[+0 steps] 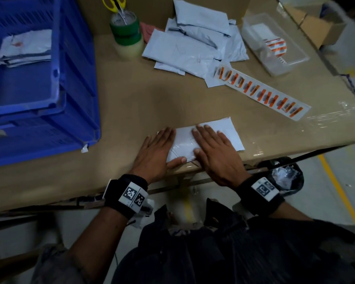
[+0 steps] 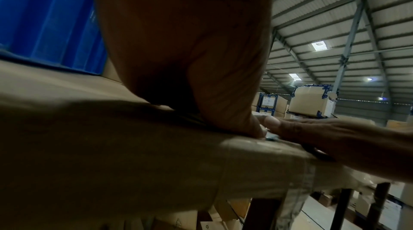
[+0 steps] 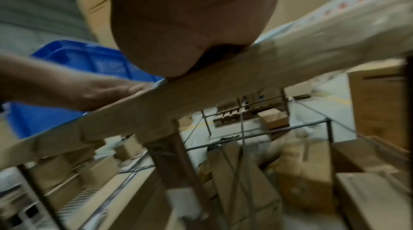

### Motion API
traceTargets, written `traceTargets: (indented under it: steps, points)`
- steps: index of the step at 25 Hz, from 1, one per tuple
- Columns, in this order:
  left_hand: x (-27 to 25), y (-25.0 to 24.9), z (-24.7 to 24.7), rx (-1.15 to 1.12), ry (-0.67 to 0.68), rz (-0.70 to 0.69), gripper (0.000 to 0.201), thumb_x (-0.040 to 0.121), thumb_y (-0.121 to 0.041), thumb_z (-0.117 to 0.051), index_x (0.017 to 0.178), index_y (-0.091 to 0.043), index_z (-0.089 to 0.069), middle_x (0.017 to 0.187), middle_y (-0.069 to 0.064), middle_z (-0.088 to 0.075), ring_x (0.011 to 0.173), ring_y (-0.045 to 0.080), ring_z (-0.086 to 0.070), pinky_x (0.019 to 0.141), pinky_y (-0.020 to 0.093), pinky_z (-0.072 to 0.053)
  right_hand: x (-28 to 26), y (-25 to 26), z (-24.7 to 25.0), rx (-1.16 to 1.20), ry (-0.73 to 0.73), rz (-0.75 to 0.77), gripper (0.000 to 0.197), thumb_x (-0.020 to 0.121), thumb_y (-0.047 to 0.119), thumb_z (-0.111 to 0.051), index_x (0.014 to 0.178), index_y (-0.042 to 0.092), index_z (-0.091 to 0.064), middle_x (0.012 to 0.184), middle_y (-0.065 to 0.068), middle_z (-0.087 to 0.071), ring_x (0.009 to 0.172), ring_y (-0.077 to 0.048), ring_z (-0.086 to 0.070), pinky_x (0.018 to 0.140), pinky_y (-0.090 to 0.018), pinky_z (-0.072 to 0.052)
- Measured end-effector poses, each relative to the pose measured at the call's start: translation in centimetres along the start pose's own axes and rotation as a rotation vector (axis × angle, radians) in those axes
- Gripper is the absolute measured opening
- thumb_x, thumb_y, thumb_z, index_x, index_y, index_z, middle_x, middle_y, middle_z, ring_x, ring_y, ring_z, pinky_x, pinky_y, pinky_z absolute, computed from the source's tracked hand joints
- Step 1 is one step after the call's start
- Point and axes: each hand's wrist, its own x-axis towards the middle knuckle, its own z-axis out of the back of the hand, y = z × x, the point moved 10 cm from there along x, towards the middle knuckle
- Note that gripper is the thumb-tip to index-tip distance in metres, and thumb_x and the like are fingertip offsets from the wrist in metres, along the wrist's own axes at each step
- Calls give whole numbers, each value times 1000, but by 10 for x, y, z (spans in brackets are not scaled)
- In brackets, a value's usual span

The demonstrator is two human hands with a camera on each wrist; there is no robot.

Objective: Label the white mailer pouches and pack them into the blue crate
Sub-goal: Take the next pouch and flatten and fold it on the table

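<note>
Both palms were laid flat on one white mailer pouch (image 1: 211, 136) at the near edge of the cardboard-covered table (image 1: 131, 103). The left hand (image 1: 155, 151) was spread over the pouch's left end, fingers straight, thumb along the near edge. The right hand (image 1: 215, 152) was pressed on the middle, fingers extended, nothing pinched or curled around. From the left wrist view the two thumbs were seen almost meeting at the table's lip.

No label could be made out on the pouch; its face was largely hidden under the hands. The strip of orange labels (image 1: 262, 93) was lying just beyond it to the right, one end tucked against the heap of unlabelled pouches (image 1: 193, 42) further back. In the blue crate (image 1: 55, 74) on the left, a small stack of packed pouches (image 1: 25, 48) was already seen.

The pouch was judged light, thin and limp: a slick plastic film, wrinkled near the centre, likely to slide on the cardboard and to sag if lifted by one corner. A pinch along the near edge, which was overhanging the table slightly, or a hold at both short ends, would probably be best suited. Breakage was not thought a concern; slipping and creasing under the label were.
</note>
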Motion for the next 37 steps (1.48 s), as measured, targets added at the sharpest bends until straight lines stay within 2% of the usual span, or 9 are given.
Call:
traceTargets:
  steps: [5,10,16,21,23,27,30,33,37]
  points:
    - [-1,-9,11,4,-68,-74,95,91,-78,-28,162,-20,-4,171,0,-4,156,16,-4,125,37,0,3,-20,24,-59,-10,-30,62,109,44,-17,164,17,-23,170,-4,-24,157,-21,-18,127,-43,-15]
    - [9,-30,18,-133,-1,-270,82,101,-43,-57,162,-18,-9,170,0,-7,156,12,-8,118,16,-1,16,1,9,-5,22,121,58,108,42,-26,159,16,-36,165,-4,-35,154,-25,-29,122,-48,-29]
    - [13,-18,11,-129,59,-211,91,97,-56,-55,162,-18,-4,170,0,-3,156,12,-7,121,20,-4,9,-45,12,-88,37,-42,85,101,74,-20,165,18,-16,172,-1,-16,158,-16,-14,128,-44,-14]
    - [14,-13,8,-34,36,-175,96,96,-62,-51,162,-13,-2,170,5,-1,156,15,-3,125,28,-6,19,-8,20,-41,-16,-87,62,109,45,-16,164,17,-21,171,-8,-18,158,-26,-15,127,-51,-17]
    - [13,-12,7,-16,35,-171,95,96,-64,-48,162,-13,-3,170,5,-1,156,16,-3,125,29,-6,13,8,10,-32,-20,-27,64,108,49,-20,163,16,-24,170,-7,-22,157,-25,-17,125,-51,-22]
    - [12,-10,6,-1,43,-155,95,96,-67,-43,163,-16,0,170,3,4,156,15,1,125,30,-3,-6,-50,10,-39,-35,-228,85,102,72,-18,164,13,-18,172,-6,-16,158,-23,-15,127,-45,-17]
    - [12,-12,6,19,45,-165,94,96,-67,-42,163,-16,1,170,3,5,156,14,2,125,30,-2,-10,-56,28,-116,-61,-269,77,105,61,-12,163,11,-17,171,-11,-15,158,-27,-15,127,-47,-13]
    - [13,-11,6,20,52,-163,95,95,-70,-37,162,-15,1,170,3,4,156,15,2,124,31,-2,8,-6,24,-53,-43,-113,65,109,50,-14,165,16,-13,172,-6,-9,159,-22,-7,129,-46,-10]
    - [13,-6,0,21,63,-166,111,78,-88,-16,162,-16,1,171,3,2,157,16,-1,126,34,-5,6,-11,-1,2,19,-108,72,107,60,-15,166,18,-11,173,-2,-8,159,-18,-4,129,-41,-9]
